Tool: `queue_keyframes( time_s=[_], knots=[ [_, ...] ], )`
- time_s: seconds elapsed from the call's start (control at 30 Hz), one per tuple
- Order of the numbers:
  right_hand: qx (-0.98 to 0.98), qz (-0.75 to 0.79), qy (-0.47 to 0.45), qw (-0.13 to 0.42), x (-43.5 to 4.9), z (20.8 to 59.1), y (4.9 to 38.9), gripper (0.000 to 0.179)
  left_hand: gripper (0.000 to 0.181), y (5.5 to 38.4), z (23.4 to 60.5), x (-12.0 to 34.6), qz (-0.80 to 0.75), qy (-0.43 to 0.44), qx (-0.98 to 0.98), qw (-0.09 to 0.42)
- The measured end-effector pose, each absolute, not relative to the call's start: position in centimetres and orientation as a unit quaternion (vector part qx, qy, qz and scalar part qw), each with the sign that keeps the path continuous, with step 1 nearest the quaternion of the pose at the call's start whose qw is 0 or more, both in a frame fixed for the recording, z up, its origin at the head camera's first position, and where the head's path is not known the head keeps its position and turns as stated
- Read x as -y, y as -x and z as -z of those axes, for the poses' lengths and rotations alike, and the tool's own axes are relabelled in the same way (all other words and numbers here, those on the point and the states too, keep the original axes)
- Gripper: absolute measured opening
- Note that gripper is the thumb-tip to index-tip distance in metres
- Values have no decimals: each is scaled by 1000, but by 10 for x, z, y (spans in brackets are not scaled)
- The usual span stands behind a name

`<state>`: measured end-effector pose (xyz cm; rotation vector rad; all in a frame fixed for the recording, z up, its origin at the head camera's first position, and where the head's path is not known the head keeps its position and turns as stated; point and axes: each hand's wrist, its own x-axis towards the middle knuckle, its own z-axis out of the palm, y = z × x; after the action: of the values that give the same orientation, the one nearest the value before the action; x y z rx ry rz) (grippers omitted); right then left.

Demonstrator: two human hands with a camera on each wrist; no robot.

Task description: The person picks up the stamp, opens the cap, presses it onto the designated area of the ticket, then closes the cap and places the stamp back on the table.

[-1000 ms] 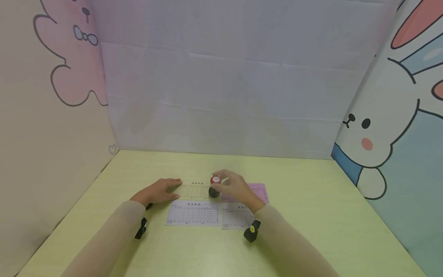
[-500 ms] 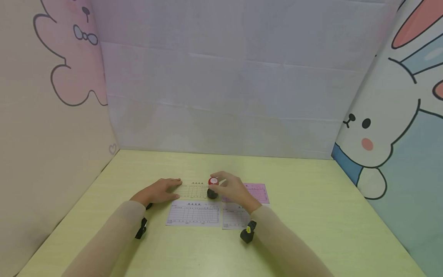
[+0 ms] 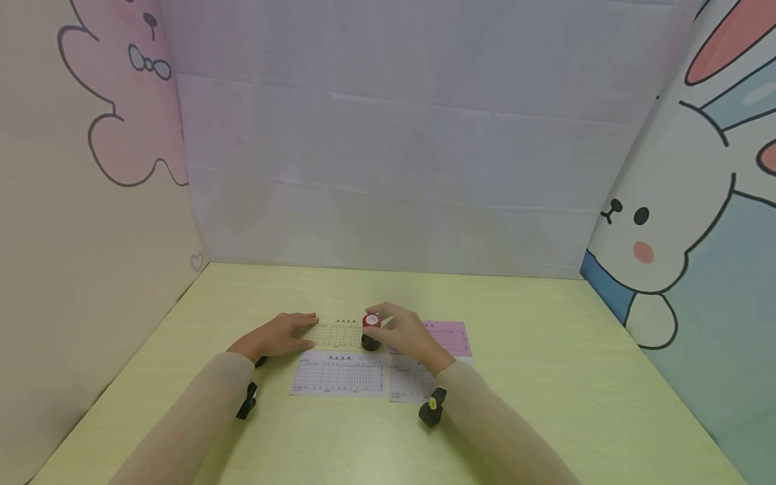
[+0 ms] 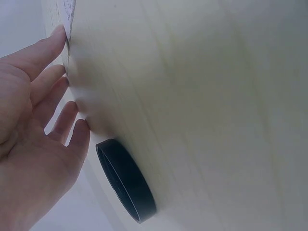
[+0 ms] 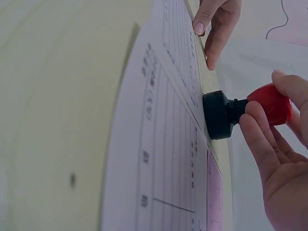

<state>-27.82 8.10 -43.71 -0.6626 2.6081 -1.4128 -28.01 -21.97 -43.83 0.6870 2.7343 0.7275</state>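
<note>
My right hand [image 3: 409, 337] pinches the red knob of a self-inking-looking stamp [image 3: 372, 321] between thumb and fingers. In the right wrist view the black round base of the stamp [image 5: 218, 115] stands right at the paper, with the red handle above it. Under it lies a pale yellow printed form [image 3: 336, 335], its right part covered by the stamp and hand. My left hand [image 3: 280, 335] rests with spread, fairly straight fingers at the left edge of this form. In the left wrist view the fingertips of my left hand [image 4: 43, 96] touch the tabletop and paper edge.
Two white printed forms, one left [image 3: 338, 374] and one right [image 3: 415, 380], lie nearer me. A pink form [image 3: 451, 338] lies partly under my right hand. A black ring-shaped piece [image 4: 126, 180] lies on the table by my left hand. Walls enclose the table's back and sides.
My right hand has shifted slightly left over the yellow form with the stamp, uncovering more of the pink form. The left hand has stayed in place.
</note>
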Motion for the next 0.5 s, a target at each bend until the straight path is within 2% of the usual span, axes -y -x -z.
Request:
queue_keyframes(
  time_s=[0.33,0.5],
  knots=[
    [-847,480,221,50,-81,438,274,42,62,279,437,219,-254,-234,-931,115],
    [-838,497,217,58,-81,442,276,46,62,279,438,219,-258,-235,-930,115]
  ],
)
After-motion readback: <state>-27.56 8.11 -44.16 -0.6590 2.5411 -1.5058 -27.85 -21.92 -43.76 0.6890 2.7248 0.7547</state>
